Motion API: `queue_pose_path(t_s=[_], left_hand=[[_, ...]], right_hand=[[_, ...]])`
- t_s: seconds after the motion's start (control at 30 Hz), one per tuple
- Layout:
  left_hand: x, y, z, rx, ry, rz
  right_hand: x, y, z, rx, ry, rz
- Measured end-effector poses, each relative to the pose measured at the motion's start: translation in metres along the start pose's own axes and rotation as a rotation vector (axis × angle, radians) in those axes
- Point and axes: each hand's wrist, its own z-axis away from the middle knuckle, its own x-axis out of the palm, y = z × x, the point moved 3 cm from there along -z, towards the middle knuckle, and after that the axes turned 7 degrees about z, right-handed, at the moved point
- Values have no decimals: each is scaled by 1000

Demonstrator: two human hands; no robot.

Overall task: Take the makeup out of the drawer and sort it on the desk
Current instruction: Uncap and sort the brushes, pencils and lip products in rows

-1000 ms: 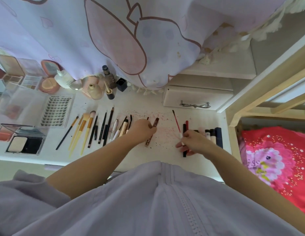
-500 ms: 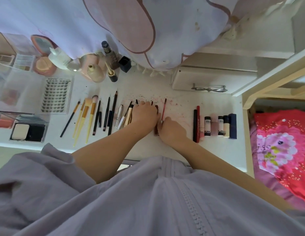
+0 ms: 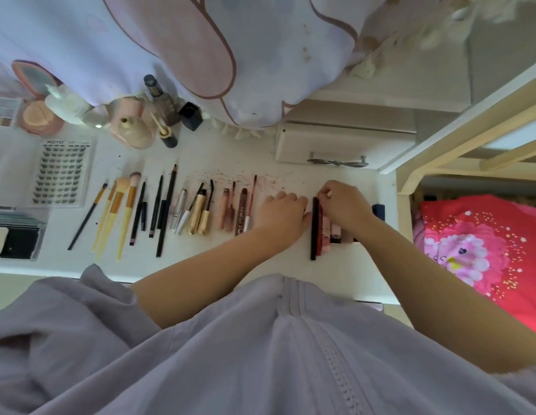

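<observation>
While the left hand (image 3: 283, 215) lies flat and empty on the white surface (image 3: 344, 274), the right hand (image 3: 344, 206) pinches the far end of the slim black-and-red lip pencils (image 3: 316, 232); their long axes run toward the person, between both hands.

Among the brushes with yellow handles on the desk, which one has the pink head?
The rightmost yellow-handled brush: its rounded pink head reaches farthest up; the other yellow-handled brushes have peach or brown heads.

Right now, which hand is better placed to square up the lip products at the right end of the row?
Right. The right hand already rests over the lip products, fingers at the top of the black stick. The left hand lies flat just left of them, touching only the desk.
</observation>
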Motion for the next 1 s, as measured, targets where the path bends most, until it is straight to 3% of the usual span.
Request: queue_pose_path(t_s=[0.13,0.23,0.37,0.5,0.63,0.83,1.0], left_hand=[[29,19,-8,-144,-73,-37],[35,18,-11,-245,-52,-67],[29,11,-9,-342,8,67],[9,0,11,-228,104,218],[-22,-21,37,-144,128,193],[-58,-34,50,-70,84,267],[-71,-38,57,-40,21,464]], right_hand=[[-5,-2,-12,-35,-57,45],[-1,-8,-19,-75,-90,121],[1,-18,-22,-113,-108,125],[-6,-22,-16,-142,-212,48],[-23,-30,2,-183,-362,-281],[-37,-47,36,-206,-338,-711],[-42,-54,55,-329,-206,-730]])
